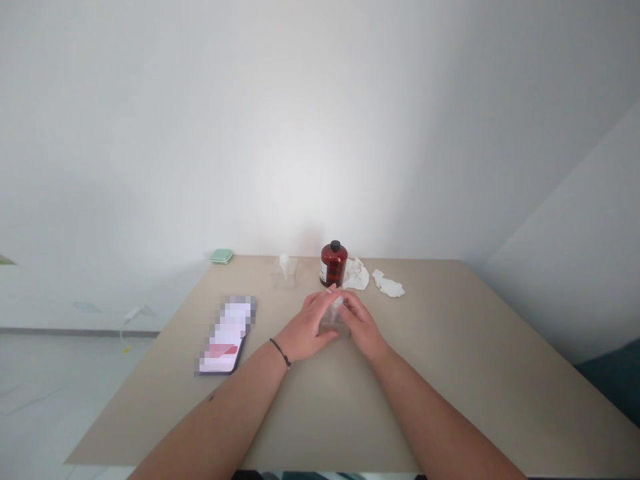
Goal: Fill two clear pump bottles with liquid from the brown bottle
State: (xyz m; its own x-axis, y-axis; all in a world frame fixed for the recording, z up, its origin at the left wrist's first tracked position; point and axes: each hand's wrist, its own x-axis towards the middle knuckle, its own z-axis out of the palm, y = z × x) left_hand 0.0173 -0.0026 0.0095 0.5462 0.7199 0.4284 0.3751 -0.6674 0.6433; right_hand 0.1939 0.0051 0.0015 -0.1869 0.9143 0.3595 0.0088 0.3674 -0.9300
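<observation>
Both forearms (220,420) are slanting inward to the clear container (334,327). The left hand (310,325) is cupping its left side; the right hand (364,328) is curling at its upper right.

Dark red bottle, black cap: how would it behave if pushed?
Pushed low, the bottle probably slides, standing upright on a broad base. Its glossy surface may be slippery. Its evenly rounded shape suggests it's fairly stiff.
</observation>
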